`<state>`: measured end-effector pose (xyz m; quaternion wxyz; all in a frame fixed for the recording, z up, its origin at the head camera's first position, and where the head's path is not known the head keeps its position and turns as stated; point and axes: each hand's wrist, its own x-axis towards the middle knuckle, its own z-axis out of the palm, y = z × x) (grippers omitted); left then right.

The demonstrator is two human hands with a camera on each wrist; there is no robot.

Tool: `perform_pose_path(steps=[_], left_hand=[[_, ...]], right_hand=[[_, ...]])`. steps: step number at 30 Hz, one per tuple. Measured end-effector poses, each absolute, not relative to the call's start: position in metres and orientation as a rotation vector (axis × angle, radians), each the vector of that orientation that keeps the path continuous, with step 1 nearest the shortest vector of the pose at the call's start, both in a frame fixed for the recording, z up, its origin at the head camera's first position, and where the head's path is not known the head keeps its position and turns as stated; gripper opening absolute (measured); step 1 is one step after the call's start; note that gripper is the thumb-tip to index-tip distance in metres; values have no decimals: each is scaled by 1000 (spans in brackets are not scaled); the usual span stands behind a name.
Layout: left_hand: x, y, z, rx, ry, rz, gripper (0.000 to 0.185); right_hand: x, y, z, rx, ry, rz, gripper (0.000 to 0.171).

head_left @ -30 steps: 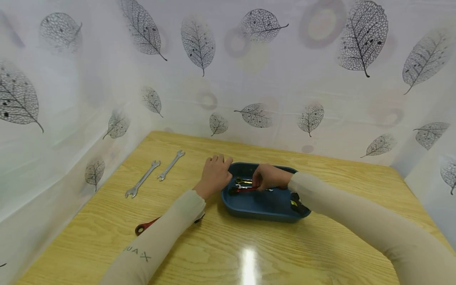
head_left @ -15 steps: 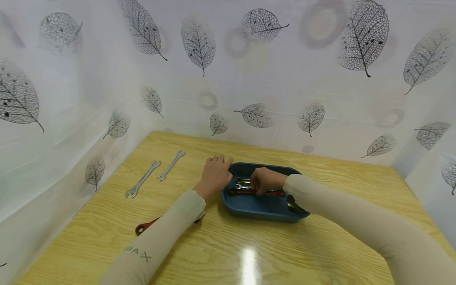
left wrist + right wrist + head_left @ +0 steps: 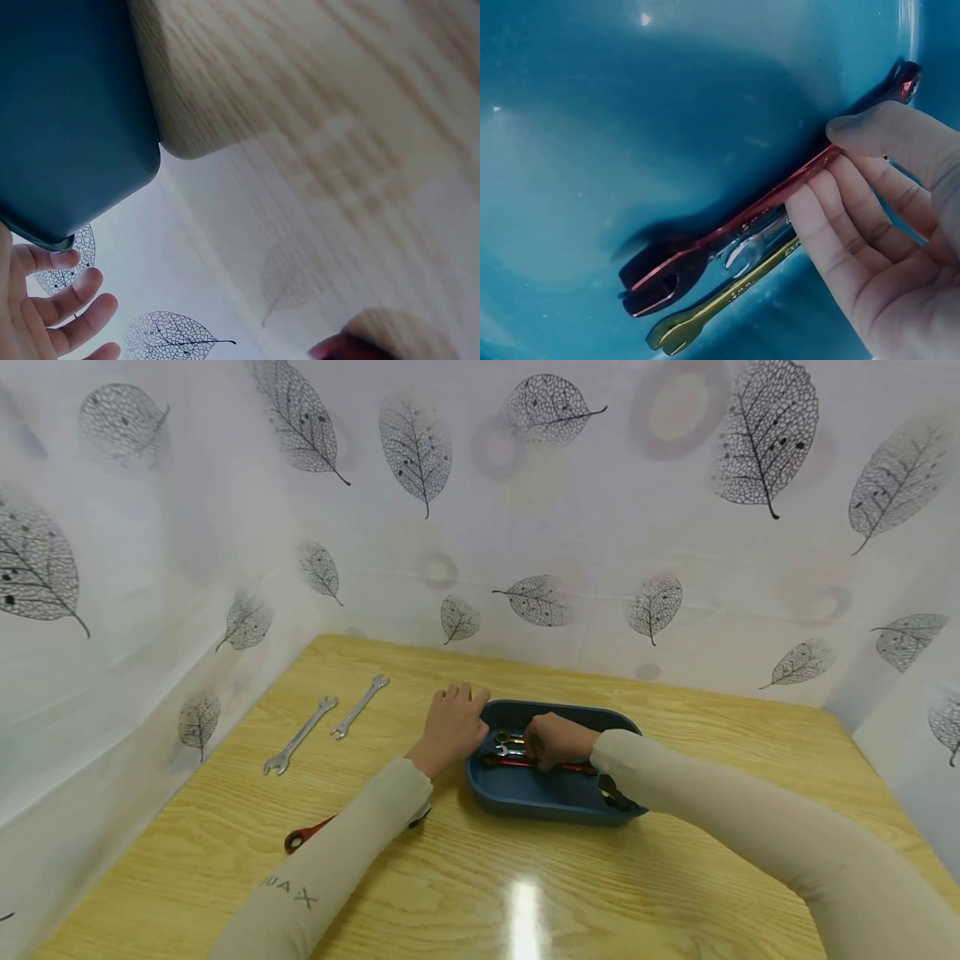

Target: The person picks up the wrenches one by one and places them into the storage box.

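In the head view my right hand point(image 3: 555, 741) is inside a blue tray point(image 3: 517, 808), on a red wrench point(image 3: 510, 762). The right wrist view shows thumb and fingers pinching the middle of that red wrench point(image 3: 761, 202), its dark open end towards the lower left. Alongside lie a yellow-green wrench point(image 3: 724, 298) and a silver wrench point(image 3: 742, 256), partly hidden by the red one and the fingers. My left hand point(image 3: 453, 731) grips the tray's left rim; in the left wrist view its fingers point(image 3: 71, 296) sit at the rim's lip and the thumb is mostly hidden.
Two silver open-ended wrenches, a larger one point(image 3: 302, 737) and a smaller one point(image 3: 361, 707), lie on the wooden table point(image 3: 450, 893) to the left. Another red wrench point(image 3: 298, 838) is partly under the left forearm. A black-and-yellow item point(image 3: 613, 795) lies in the tray's right end.
My right hand has shifted slightly left and brought the red wrench down beside the other wrenches in the tray. My left hand stays at the rim.
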<state>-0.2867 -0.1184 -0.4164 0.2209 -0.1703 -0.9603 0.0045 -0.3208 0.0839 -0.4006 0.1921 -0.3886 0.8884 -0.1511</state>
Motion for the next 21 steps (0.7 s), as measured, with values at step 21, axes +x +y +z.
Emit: perform_pose_path(steps=[21], left_hand=[[-287,-118,-414,-465,-2756,-37,34]], right_hand=[[-314,80,-395,-1037,2514,-389,16]])
